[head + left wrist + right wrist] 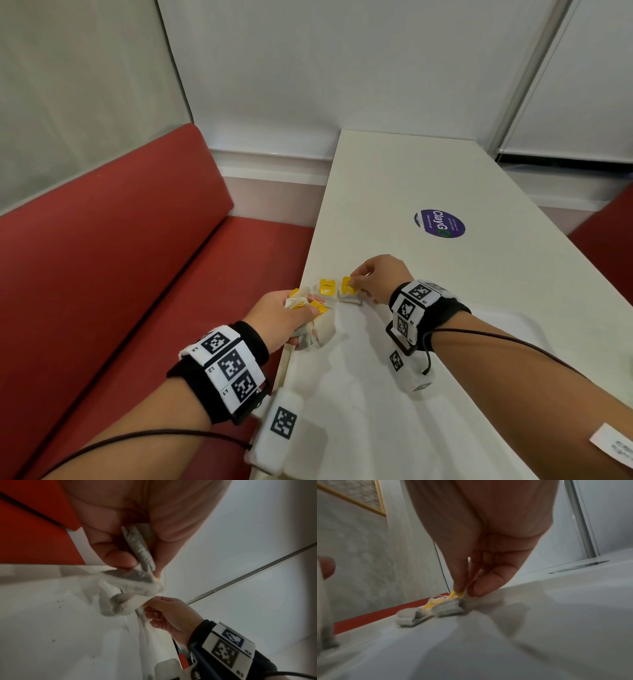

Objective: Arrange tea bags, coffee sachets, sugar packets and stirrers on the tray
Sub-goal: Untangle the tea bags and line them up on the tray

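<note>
My left hand (291, 317) grips a bunch of white tea bags (317, 325) with yellow tags at the table's left edge; the bags (137, 582) hang from its curled fingers (118, 557). My right hand (371, 279) pinches the yellow tag (349, 285) of a tea bag (448, 607) lying on the white surface, thumb and forefinger (458, 580) closed on the tag (456, 594). Another tea bag (326, 287) with a yellow tag lies flat between the two hands, and shows in the right wrist view as a grey pad (407, 617). The white tray (507, 318) is barely distinct from the table.
A white table (411, 192) runs away from me with a purple round sticker (440, 223) in its middle. A red bench seat (137, 274) lies to the left, below the table edge. White walls and a blind stand behind.
</note>
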Available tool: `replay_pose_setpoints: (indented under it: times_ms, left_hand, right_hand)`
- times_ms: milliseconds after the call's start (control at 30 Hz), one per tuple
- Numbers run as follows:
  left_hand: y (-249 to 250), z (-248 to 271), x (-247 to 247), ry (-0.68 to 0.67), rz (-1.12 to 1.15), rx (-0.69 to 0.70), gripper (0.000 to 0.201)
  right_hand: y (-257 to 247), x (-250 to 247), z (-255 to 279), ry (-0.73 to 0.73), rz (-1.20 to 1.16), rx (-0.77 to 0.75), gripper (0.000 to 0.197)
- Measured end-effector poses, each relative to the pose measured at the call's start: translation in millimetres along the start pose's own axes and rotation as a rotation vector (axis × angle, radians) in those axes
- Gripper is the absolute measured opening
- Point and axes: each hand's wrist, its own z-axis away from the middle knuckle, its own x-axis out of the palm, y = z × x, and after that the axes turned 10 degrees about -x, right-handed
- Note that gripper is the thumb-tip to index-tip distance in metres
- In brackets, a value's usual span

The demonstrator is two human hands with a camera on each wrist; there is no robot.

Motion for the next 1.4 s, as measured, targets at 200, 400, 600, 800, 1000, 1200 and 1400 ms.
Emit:
replay_pose_setpoints:
  times_ms: [200, 400, 600, 800, 1000, 1200, 1400]
  left_hand:
    - [1, -3, 6, 0.007, 0.004, -0.008, 0.009]
    - [1, -4, 7, -0.001, -0.001, -0.007, 0.008]
    - [-1, -5, 8, -0.009, -0.002, -0.005, 0.013]
    - [-2, -5, 7, -0.017, -0.016, -0.001, 0.009]
    - [-2, -6, 5, -0.018, -0.004, -0.001, 0.014]
    - [0, -8, 6, -0.03, -0.004, 0.018, 0.005]
    - [5, -8, 17, 0.028, 0.015, 0.044, 0.01]
  right_hand:
    - [5, -4, 1, 0.064, 0.009, -0.029, 0.011]
    - [1, -9, 12, 0.005, 0.107, -0.062, 0.014]
    - [2, -1, 13, -0.038, 0.007, 0.006, 0.034]
    - [-3, 2, 13, -0.058, -0.066, 0.048, 0.017]
    - [-2, 2, 16, -0.109, -0.116, 0.059, 0.018]
    - [-4, -16, 25, -0.02, -0.068, -0.048, 0.011]
    - [-17, -20, 61, -0.315, -0.288, -0.196, 0.045]
